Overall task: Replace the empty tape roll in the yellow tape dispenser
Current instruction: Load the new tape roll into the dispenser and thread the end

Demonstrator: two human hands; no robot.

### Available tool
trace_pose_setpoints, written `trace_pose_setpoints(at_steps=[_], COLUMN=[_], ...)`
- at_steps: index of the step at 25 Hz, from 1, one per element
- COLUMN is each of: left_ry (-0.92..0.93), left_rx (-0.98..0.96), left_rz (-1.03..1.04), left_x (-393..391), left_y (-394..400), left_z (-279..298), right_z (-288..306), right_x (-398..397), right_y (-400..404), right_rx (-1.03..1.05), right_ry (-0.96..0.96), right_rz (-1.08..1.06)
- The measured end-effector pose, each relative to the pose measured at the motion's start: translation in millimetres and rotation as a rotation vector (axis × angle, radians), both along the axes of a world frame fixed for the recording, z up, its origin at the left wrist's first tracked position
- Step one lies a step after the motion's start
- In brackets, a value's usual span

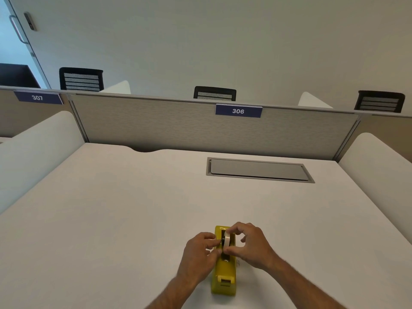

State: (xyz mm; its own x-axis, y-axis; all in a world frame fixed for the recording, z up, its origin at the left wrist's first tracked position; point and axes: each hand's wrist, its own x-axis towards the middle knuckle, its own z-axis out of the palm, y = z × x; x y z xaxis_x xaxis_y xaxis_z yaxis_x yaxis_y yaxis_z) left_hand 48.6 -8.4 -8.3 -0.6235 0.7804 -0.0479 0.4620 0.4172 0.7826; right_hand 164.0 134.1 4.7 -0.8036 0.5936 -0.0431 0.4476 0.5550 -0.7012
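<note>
The yellow tape dispenser [224, 275] stands on the white desk near the front edge, its cutter end toward me. A pale tape roll [227, 239] on a black hub sits upright in the dispenser's slot. My right hand [249, 244] pinches the roll between thumb and forefinger from the right side. My left hand [200, 253] rests against the dispenser's left side, with its fingertips at the black hub. Whether the roll is seated fully in the slot is hidden by the fingers.
A grey cable hatch [258, 170] is set into the white desk [111, 208] at the back right. A fabric divider [178, 126] with a "306" sign [238, 111] closes the far side, and white side screens [33, 152] flank the desk. Black chairs [81, 79] stand behind the divider.
</note>
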Motion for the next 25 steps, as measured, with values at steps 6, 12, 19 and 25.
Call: trace_pose_setpoints(at_steps=[6, 12, 19, 25], left_ry=[0.005, -0.001, -0.007, -0.016], left_rx=[0.027, 0.042, 0.043, 0.039], left_rz=[0.010, 0.010, -0.002, -0.015], left_x=[-1.3, -2.8, -1.6, -1.7], left_y=[0.0, -0.7, -0.7, -0.3], left_z=[-2.7, -4.7, -4.6, -3.7], right_z=[-2.2, 1.4, -0.6, 1.9], right_x=[-3.4, -1.3, -1.7, 1.8], right_y=[-0.7, -1.7, -8.2, -9.5], right_rx=[0.048, 0.154, 0.133, 0.167], right_ry=[-0.038, -0.089, -0.041, -0.032], right_rz=[0.009, 0.075, 0.029, 0.073])
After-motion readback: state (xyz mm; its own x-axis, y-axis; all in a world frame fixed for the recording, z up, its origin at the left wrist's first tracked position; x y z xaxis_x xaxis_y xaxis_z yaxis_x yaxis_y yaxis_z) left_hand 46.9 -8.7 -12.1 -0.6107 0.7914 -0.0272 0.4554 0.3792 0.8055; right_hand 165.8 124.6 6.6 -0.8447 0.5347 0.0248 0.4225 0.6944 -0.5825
